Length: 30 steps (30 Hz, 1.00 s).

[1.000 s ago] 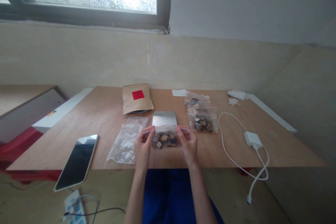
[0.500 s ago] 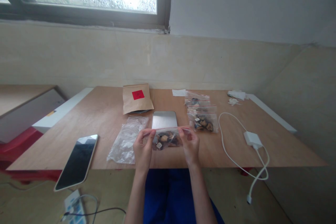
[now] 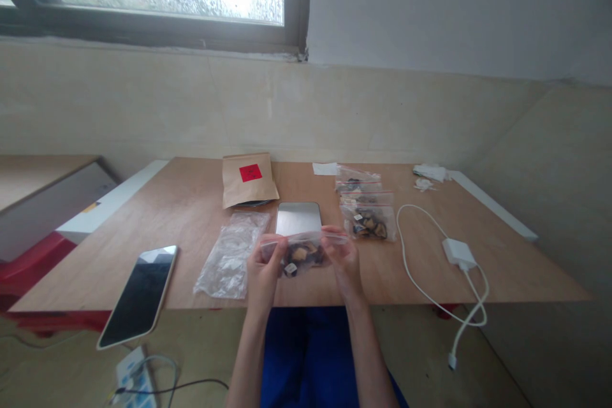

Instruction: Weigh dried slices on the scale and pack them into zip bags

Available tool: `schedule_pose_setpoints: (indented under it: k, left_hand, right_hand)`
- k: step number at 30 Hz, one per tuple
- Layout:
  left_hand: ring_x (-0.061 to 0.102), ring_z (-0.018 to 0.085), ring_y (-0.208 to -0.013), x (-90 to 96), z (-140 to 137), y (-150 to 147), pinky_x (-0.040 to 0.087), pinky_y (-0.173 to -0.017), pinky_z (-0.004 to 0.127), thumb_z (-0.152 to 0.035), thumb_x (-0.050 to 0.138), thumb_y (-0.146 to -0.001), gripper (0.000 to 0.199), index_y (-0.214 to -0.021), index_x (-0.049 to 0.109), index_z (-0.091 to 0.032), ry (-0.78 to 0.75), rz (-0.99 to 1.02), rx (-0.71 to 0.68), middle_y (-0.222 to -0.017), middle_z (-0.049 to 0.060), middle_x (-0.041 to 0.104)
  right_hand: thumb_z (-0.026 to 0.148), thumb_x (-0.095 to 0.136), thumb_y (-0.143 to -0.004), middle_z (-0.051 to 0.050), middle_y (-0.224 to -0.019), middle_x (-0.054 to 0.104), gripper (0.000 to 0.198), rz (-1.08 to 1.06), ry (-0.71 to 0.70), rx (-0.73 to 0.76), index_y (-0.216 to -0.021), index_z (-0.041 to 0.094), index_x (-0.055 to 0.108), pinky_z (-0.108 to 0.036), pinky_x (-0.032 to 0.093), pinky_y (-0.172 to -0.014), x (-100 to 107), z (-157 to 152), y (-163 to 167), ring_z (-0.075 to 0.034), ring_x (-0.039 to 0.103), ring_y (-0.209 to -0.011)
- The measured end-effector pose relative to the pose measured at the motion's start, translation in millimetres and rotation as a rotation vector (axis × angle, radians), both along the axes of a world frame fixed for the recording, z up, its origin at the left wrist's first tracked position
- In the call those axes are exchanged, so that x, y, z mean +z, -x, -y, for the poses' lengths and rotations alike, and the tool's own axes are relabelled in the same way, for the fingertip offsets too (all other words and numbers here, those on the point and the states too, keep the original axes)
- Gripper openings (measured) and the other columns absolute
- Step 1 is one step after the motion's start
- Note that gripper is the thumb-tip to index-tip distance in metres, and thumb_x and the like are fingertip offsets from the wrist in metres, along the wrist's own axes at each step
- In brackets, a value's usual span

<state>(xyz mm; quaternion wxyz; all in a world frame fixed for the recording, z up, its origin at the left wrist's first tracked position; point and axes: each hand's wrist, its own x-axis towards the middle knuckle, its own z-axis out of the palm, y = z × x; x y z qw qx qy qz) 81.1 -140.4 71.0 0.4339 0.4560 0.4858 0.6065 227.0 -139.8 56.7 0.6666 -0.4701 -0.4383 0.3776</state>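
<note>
A clear zip bag (image 3: pixel 306 256) with dark and tan dried pieces and a small white label hangs between my two hands, over the table's front part. My left hand (image 3: pixel 264 268) pinches its top left edge, thumb on the near side. At the top right edge my right hand (image 3: pixel 343 261) pinches the same bag. Just behind the bag lies a flat silver scale (image 3: pixel 299 217), its front covered by bag and fingers. Similar filled zip bags (image 3: pixel 369 223) overlap in a row to the right. Crumpled clear plastic (image 3: pixel 232 258) lies left of my left hand.
A brown paper pouch (image 3: pixel 249 185) with a red label stands at the back left. A phone (image 3: pixel 138 296) overhangs the front left table edge. A white adapter (image 3: pixel 459 252) with a looped cable lies right. White scraps (image 3: pixel 430 172) and a paper slip (image 3: pixel 325 169) are at the back.
My hands have drawn slightly closer together along the bag's top edge, the thumbs shifting inward. The bag stays held in both hands, and the things on the table have not moved.
</note>
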Motion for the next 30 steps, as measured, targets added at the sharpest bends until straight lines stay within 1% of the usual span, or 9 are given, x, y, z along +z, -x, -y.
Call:
schedule_pose_setpoints:
  k: [2,6,8,11,16,18,23,27,30]
  left_hand:
    - [0.053,0.01,-0.051,-1.0,-0.2,-0.5,0.043,-0.046,0.019,-0.048,0.063,-0.07,0.032,-0.075,0.062,-0.016,-0.007,0.016,-0.033,-0.059,-0.001,0.058]
    - [0.062,0.014,-0.068,-0.5,-1.5,-1.1,0.048,-0.058,0.021,-0.043,0.069,-0.065,0.034,-0.087,0.064,-0.017,-0.014,0.018,-0.036,-0.08,0.003,0.067]
    - [0.063,0.014,-0.07,-0.1,-2.5,-1.4,0.048,-0.056,0.021,-0.042,0.068,-0.066,0.032,-0.085,0.066,-0.016,0.011,-0.006,-0.045,-0.084,0.005,0.067]
    - [0.062,0.015,-0.068,-0.8,-4.0,-1.0,0.045,-0.048,0.02,-0.043,0.066,-0.068,0.03,-0.076,0.068,-0.015,0.043,-0.025,-0.074,-0.083,0.006,0.068]
    - [0.06,0.014,-0.063,-1.8,-4.9,2.1,0.042,-0.044,0.019,-0.042,0.067,-0.067,0.028,-0.077,0.069,-0.015,0.056,-0.031,-0.082,-0.076,0.004,0.066]
    - [0.059,0.014,-0.063,-1.4,-5.0,3.6,0.044,-0.047,0.02,-0.041,0.068,-0.067,0.027,-0.076,0.068,-0.016,0.06,-0.017,-0.064,-0.074,0.003,0.066]
    - [0.061,0.016,-0.071,0.1,-5.4,7.9,0.048,-0.063,0.023,-0.039,0.07,-0.065,0.024,-0.071,0.068,-0.016,0.025,-0.032,-0.009,-0.073,0.003,0.066]
    - [0.06,0.015,-0.073,-0.2,-4.8,8.9,0.047,-0.064,0.022,-0.039,0.069,-0.067,0.023,-0.069,0.066,-0.015,0.008,-0.025,-0.095,-0.074,0.002,0.065]
    - [0.06,0.014,-0.076,-1.4,-4.4,7.2,0.047,-0.067,0.021,-0.038,0.067,-0.069,0.022,-0.07,0.065,-0.016,-0.012,0.005,-0.148,-0.077,0.001,0.064]
  right_hand:
    - [0.04,0.069,-0.068,-0.002,-0.08,0.066,0.026,-0.021,0.025,-0.014,-0.082,0.019,0.065,-0.029,0.049,-0.069,0.5,-0.3,1.3,-0.017,0.061,-0.074]
    - [0.04,0.069,-0.068,-0.001,-0.07,0.064,0.023,-0.026,0.049,-0.008,-0.072,0.018,0.064,-0.027,0.049,-0.066,1.5,-0.5,1.5,-0.016,0.06,-0.068]
    - [0.039,0.069,-0.069,0.0,-0.069,0.064,0.021,-0.006,0.042,0.006,-0.071,0.018,0.064,-0.026,0.048,-0.064,1.9,-0.3,0.5,-0.015,0.059,-0.067]
    - [0.037,0.068,-0.07,0.0,-0.069,0.062,0.02,0.029,0.033,0.009,-0.071,0.018,0.064,-0.025,0.047,-0.063,1.8,0.1,-1.2,-0.015,0.059,-0.066]
    - [0.035,0.066,-0.073,0.0,-0.071,0.061,0.017,0.092,-0.001,-0.002,-0.072,0.018,0.064,-0.025,0.047,-0.064,4.0,0.8,-1.8,-0.015,0.058,-0.069]
    - [0.034,0.065,-0.074,0.0,-0.071,0.061,0.016,0.126,-0.019,-0.012,-0.072,0.018,0.064,-0.025,0.047,-0.064,6.8,1.4,-1.3,-0.015,0.058,-0.069]
    - [0.033,0.065,-0.074,-0.001,-0.071,0.061,0.015,0.177,-0.026,-0.006,-0.071,0.018,0.065,-0.025,0.046,-0.067,8.8,1.3,-1.7,-0.015,0.058,-0.072]
    - [0.036,0.067,-0.071,-0.001,-0.075,0.061,0.018,0.092,-0.04,0.068,-0.068,0.018,0.064,-0.023,0.046,-0.066,1.9,0.0,-5.2,-0.014,0.057,-0.073]
    - [0.037,0.067,-0.071,-0.001,-0.075,0.063,0.018,0.009,-0.003,0.162,-0.073,0.019,0.065,-0.021,0.046,-0.06,-0.5,1.0,-6.8,-0.012,0.058,-0.068]
